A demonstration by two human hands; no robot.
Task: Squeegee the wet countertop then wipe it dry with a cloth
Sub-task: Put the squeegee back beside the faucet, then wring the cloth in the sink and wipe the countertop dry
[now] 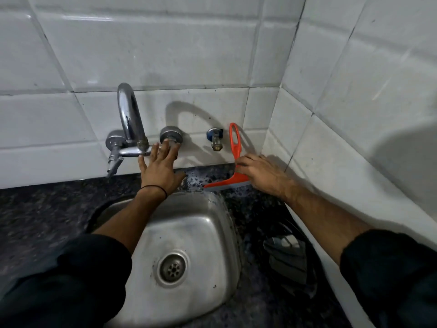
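An orange squeegee (234,147) stands with its blade on the wet dark granite countertop (201,177) behind the sink, its looped handle leaning up against the white tiled wall. My right hand (262,172) grips it low on the handle, just above the blade. My left hand (159,166) reaches toward the wall with fingers spread, its fingertips at the right tap knob (170,136) and the tap's horizontal pipe. A dark folded cloth (287,259) lies on the counter to the right of the sink, near the side wall.
A steel sink (189,233) with a round drain fills the middle foreground. The chrome curved tap (128,114) and a small blue-capped valve (215,138) stick out of the back wall. A tiled side wall closes off the right.
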